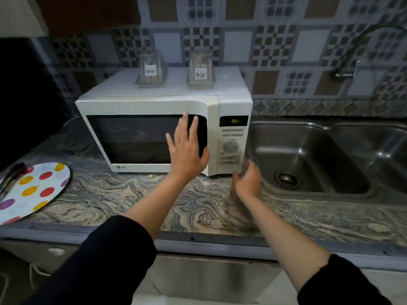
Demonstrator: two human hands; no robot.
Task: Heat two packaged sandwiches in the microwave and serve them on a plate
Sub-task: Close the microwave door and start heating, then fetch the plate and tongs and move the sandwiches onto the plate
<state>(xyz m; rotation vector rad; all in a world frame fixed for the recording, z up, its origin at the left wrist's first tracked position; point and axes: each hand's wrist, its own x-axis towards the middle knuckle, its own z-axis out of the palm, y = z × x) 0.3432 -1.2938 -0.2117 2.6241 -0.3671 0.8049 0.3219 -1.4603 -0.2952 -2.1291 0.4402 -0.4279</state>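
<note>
Centre frame: left hand [187, 148], fingers spread flat on closed white microwave [154, 106] door; right hand [248, 181] loosely curled, empty, below control panel [232, 146]; two packaged sandwiches [151, 68] on top.

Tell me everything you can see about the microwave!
The microwave is a white box with a dark window door, shut. It stands on the marbled counter beside the sink. Its right-hand panel has buttons, a round dial and a lit green display. Two packaged sandwiches stand on top. The left hand lies flat against the door.
</note>
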